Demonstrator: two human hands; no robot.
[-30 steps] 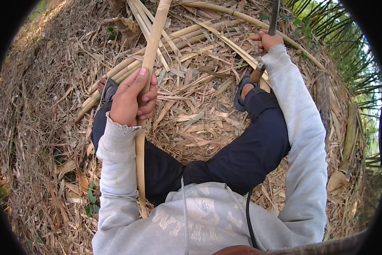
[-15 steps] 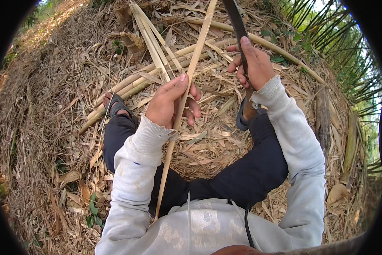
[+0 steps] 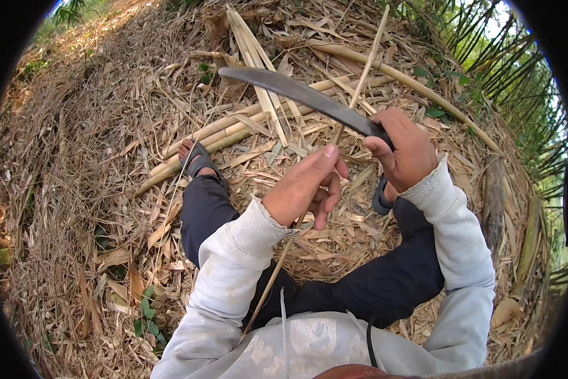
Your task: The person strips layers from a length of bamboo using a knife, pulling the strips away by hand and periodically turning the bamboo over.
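Note:
My left hand (image 3: 309, 189) is closed around a long, narrow bamboo strip (image 3: 372, 54). The strip slants from my lap up to the far right, its lower end against my sweatshirt. In my right hand (image 3: 407, 148) is a machete (image 3: 296, 95) with a dark, curved blade, its tip pointing left. My fingers hide the handle. Just beyond my left hand the blade crosses over the strip; whether they touch I cannot tell. Several split bamboo strips (image 3: 252, 54) lie on the ground ahead, beyond the blade.
Bamboo poles (image 3: 211, 142) lie across the ground near my left foot (image 3: 199, 158). Another long pole (image 3: 410, 82) runs toward the right. Dry leaves and shavings (image 3: 101, 208) cover the ground. A log (image 3: 494, 196) lies at the right, and green stalks (image 3: 518, 76) stand behind it.
The machete has swung from pointing away to pointing left across the strip. The strip now leans farther right and shows a narrower side. The whole view has shifted slightly.

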